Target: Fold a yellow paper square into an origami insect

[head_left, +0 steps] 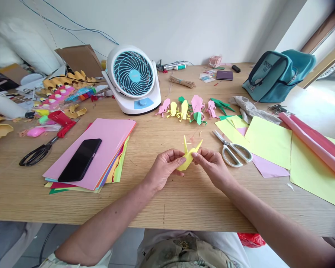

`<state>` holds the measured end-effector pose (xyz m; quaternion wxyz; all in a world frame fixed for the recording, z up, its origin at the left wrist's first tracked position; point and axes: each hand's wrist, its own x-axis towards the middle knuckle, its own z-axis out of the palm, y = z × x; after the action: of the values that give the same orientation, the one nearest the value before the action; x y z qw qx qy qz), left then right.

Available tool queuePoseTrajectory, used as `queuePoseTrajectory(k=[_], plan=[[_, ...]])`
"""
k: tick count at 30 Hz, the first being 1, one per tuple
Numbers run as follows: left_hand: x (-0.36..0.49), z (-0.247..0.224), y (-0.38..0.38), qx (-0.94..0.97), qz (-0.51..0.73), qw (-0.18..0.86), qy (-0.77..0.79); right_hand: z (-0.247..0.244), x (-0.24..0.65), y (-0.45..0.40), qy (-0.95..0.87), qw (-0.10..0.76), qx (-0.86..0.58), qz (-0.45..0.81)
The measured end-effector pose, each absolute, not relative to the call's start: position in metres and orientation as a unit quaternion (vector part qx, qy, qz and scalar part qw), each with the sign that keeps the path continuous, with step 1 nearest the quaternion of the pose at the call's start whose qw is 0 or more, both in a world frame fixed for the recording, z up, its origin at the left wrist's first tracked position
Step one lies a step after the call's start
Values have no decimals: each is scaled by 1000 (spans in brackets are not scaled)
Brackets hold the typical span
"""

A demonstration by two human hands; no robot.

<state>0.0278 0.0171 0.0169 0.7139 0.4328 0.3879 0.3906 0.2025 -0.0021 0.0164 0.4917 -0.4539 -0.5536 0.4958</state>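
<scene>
A small folded yellow paper figure (187, 160) with two thin points sticking up is held between both hands, just above the wooden table (145, 208). My left hand (167, 165) pinches its left side between thumb and fingers. On the other side, my right hand (210, 163) grips it near the base of the right point. White-handled scissors (234, 149) lie right of my right hand, blades towards the back left. Behind the hands stands a row of folded paper figures, among them a yellow one (184, 109), a pink one (197, 103) and a green one (197, 117).
Left lies a stack of coloured paper (111, 130) with a black phone (80, 160) on it, beside black-handled scissors (39, 152). A white fan (134, 80) stands behind. Yellow sheets (270, 141), a pink roll (312, 145) and a teal bag (279, 76) occupy the right.
</scene>
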Motion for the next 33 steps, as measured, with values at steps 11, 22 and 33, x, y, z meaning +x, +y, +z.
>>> queuePoseTrajectory(k=[11,22,33], plan=[[27,23,15,477,374,688,399,11,202,-6,-614,470,-478,417],[30,20,13,483,403,670,395,19,200,-4,-513,499,-439,544],[29,19,9,557,434,588,395,14,196,-5,-520,497,-409,562]])
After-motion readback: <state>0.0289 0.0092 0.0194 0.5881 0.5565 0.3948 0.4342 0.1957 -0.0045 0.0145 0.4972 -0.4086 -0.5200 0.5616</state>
